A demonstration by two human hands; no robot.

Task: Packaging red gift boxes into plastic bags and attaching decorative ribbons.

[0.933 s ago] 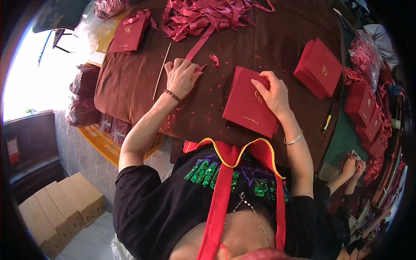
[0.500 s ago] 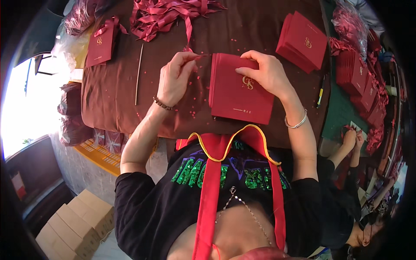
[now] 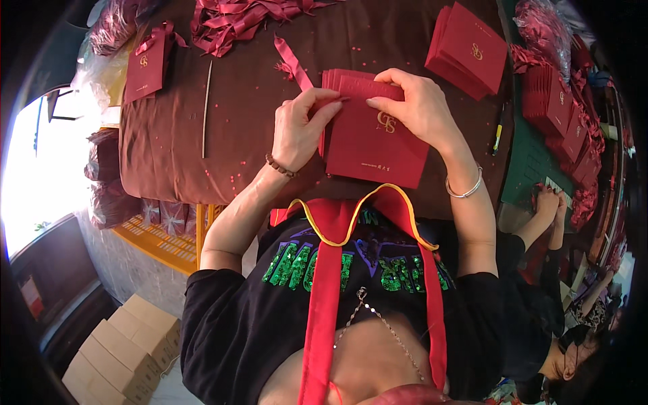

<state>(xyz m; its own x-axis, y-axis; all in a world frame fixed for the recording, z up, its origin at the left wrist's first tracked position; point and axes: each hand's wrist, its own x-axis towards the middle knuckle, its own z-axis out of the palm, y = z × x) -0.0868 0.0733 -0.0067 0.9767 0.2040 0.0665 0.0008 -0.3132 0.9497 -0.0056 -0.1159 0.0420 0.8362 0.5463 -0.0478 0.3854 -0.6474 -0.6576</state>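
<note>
A small stack of flat red paper bags (image 3: pixel 378 145) with gold printing lies before me, its top corners fanned a little at the upper left. My left hand (image 3: pixel 304 131) pinches a dark red satin ribbon (image 3: pixel 291 62) by its end, at the top bag's upper edge. The ribbon trails away behind the fingers, up the table. My right hand (image 3: pixel 422 108) holds the top bag at its upper right edge, thumb on the front and fingers over the edge. Whether the ribbon's tip is in a hole is hidden by the fingertips.
Loose ribbons (image 3: pixel 233 23) heap at the back. A ribboned red bag (image 3: pixel 145 71) and a thin rod (image 3: pixel 208 111) lie left. Another bag stack (image 3: pixel 472 50) and a pen (image 3: pixel 498 138) are right. Cardboard boxes (image 3: pixel 121 344) stand lower left; a co-worker's hands (image 3: pixel 550 202) work at right.
My left hand has moved right with the ribbon's end, from beside the stack to the top bag's edge. The ribbon has been drawn away from the heap. My right hand stays on the bag.
</note>
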